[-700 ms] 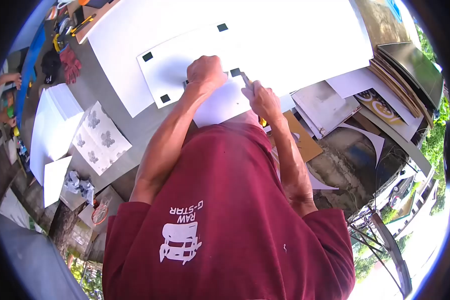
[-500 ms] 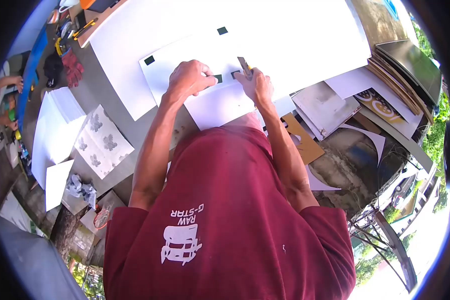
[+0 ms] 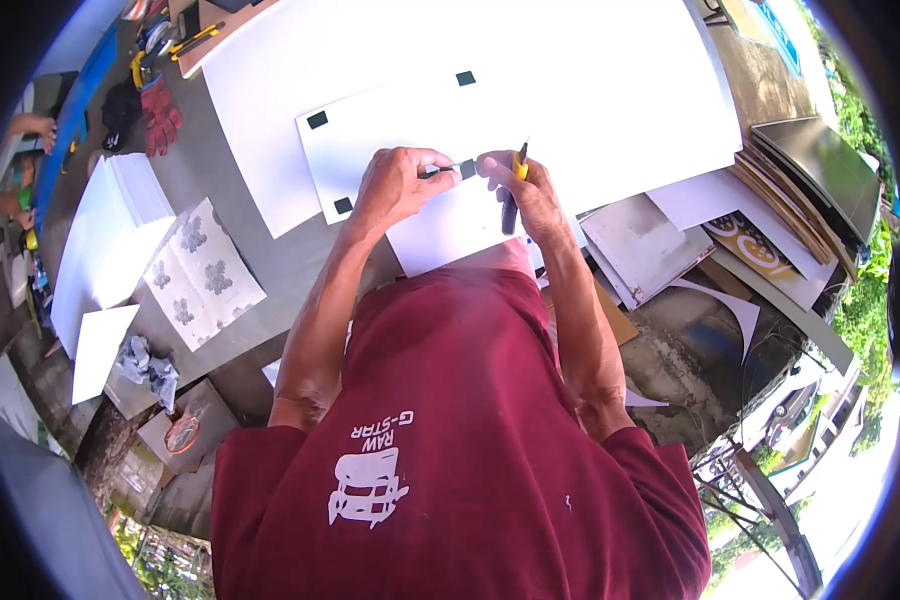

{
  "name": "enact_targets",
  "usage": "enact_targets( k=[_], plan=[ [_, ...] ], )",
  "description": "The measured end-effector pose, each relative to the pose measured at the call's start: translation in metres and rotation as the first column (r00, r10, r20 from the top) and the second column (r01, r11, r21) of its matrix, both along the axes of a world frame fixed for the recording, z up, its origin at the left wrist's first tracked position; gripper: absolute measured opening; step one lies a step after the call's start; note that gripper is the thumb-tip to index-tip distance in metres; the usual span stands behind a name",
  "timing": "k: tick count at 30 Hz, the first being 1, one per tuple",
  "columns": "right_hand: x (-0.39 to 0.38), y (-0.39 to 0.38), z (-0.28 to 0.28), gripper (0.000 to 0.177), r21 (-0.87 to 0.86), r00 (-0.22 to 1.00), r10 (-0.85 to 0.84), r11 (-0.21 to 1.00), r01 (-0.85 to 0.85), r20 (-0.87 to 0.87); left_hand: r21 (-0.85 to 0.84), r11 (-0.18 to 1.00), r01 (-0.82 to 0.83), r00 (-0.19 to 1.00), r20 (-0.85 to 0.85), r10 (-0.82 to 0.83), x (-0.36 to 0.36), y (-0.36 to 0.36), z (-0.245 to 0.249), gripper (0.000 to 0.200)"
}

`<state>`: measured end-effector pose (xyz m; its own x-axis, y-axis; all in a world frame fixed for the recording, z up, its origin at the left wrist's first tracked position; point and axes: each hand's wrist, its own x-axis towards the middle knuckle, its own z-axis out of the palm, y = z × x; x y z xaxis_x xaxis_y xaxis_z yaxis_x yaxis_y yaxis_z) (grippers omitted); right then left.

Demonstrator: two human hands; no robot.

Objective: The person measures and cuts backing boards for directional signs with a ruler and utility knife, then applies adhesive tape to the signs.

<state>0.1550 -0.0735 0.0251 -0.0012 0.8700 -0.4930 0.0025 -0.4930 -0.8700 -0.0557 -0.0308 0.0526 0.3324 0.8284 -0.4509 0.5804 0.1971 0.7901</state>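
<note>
Head view: left hand (image 3: pixel 400 185) closed, pinching one end of a dark tape strip (image 3: pixel 452 169). The strip's long axis points at the right hand (image 3: pixel 532 192), which is fisted around a yellow cutter (image 3: pixel 510 205). Both are above the white sheet (image 3: pixel 390 120) on the tabletop (image 3: pixel 215 200).

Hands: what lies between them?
A thin dark strip, pinched by the left hand, reaches toward the right hand holding a knife, above the white sheet. Head view.

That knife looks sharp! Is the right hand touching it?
Touching. The head view shows the right hand with fingers closed around the utility knife, its yellow tip poking out above.
</note>
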Motion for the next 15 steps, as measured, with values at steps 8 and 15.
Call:
enact_targets(
  k=[8, 15],
  plan=[
    [0.081, 0.039, 0.002, 0.028, 0.038, 0.989, 0.108, 0.993, -0.113, 0.103, -0.022, 0.999, -0.029, 0.998, -0.051, 0.028, 0.084, 0.031, 0.003, 0.031],
    [0.178, 0.086, 0.000, 0.026, 0.054, 0.975, 0.063, 0.996, -0.076, 0.213, -0.166, 0.986, -0.033, 0.997, 0.056, 0.043, 0.162, 0.073, -0.007, 0.039]
  ],
)
